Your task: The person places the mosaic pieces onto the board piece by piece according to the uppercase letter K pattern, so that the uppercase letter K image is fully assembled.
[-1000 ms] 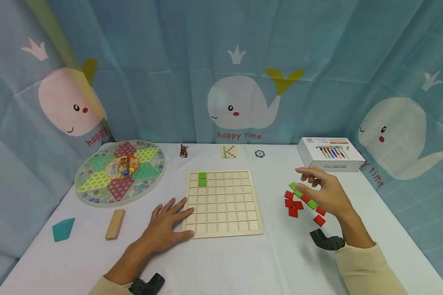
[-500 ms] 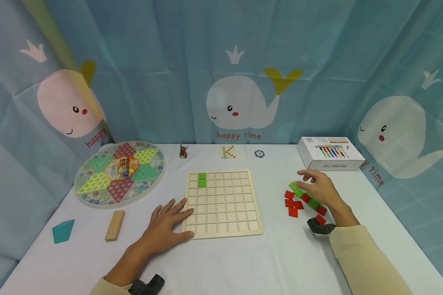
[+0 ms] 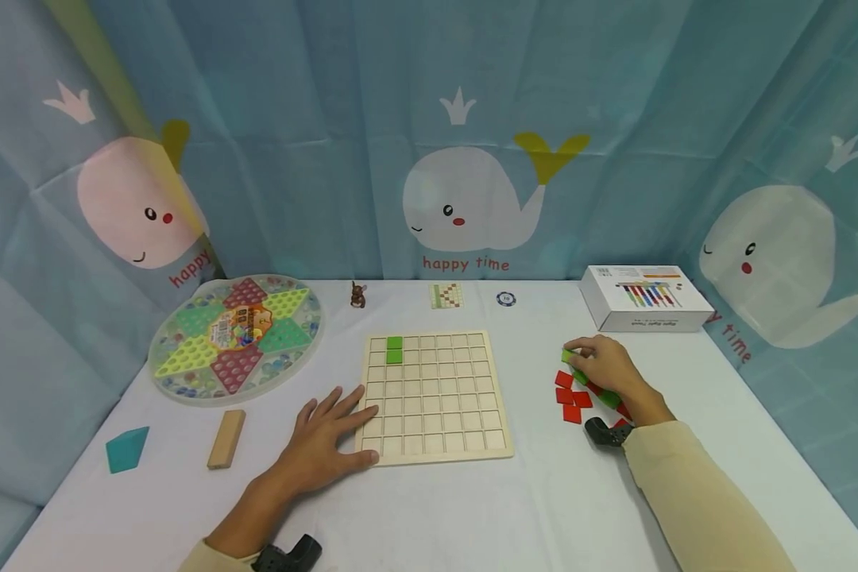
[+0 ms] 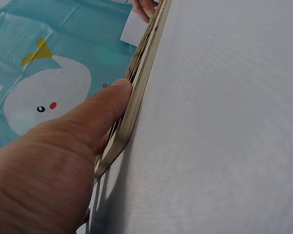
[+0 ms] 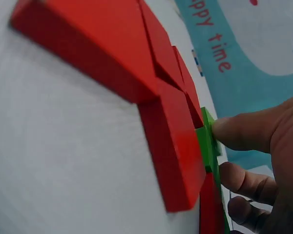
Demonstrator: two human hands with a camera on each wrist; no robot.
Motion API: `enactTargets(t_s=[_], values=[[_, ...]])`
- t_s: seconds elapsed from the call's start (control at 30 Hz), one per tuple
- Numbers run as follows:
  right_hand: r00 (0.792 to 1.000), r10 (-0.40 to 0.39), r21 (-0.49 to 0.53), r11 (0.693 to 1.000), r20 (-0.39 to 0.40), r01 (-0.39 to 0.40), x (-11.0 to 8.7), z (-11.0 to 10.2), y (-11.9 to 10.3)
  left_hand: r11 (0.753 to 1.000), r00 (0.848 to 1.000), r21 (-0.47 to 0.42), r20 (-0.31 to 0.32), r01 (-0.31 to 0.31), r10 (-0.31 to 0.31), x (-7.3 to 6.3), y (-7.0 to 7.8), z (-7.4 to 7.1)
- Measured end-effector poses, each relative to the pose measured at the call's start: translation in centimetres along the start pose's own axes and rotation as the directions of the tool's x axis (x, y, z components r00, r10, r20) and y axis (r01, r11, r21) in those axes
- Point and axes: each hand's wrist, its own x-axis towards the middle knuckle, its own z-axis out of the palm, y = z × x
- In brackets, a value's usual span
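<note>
A pale wooden grid board [image 3: 432,397] lies flat, with two green tiles [image 3: 395,349] in cells near its upper left corner. My left hand [image 3: 322,445] rests spread at the board's left edge. In the left wrist view the thumb [image 4: 105,105] touches the board's rim. My right hand [image 3: 608,365] is at the far end of a loose group of red and green tiles. Its thumb and fingers pinch a green tile [image 3: 566,356]. In the right wrist view the thumb [image 5: 244,131] lies against the green pieces [image 5: 208,141]. Several red tiles [image 3: 572,414] lie beside them, some partly under the hand.
A round star-patterned game board [image 3: 236,338] lies at the left. Nearer are a wooden block [image 3: 226,439] and a teal piece [image 3: 126,450]. Along the back stand a small brown figurine [image 3: 357,295], a pattern card [image 3: 446,295], a round chip [image 3: 505,299] and a white box [image 3: 647,299].
My right hand has come down and to the left onto the tiles, its thumb and fingers closing at the farthest green one. My left hand has stayed on the board.
</note>
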Motion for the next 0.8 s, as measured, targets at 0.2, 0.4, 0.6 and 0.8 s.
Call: enactTargets(t_s=[0.2,0.4,0.6,0.8], values=[[0.998,0.057,-0.019,0.998,0.032,-0.057,-0.1,-0.1,-0.1,1.000,1.000,-0.002,0.008,0.000,0.000,0.0,0.0,0.0],[0.999,0.041,-0.028,0.999,0.024,-0.041,0.2,0.1,0.0,1.000,1.000,0.002,0.005,0.003,-0.003,0.0,-0.1,0.0],[0.999,0.027,0.004,1.000,-0.046,-0.027,-0.3,0.0,-0.1,1.000,1.000,-0.006,0.008,0.003,-0.003,0.0,0.0,0.0],[0.987,-0.009,0.080,0.997,-0.163,0.022,-1.4,-0.5,-0.7,1.000,1.000,-0.005,0.003,0.000,0.000,0.0,0.0,-0.1]])
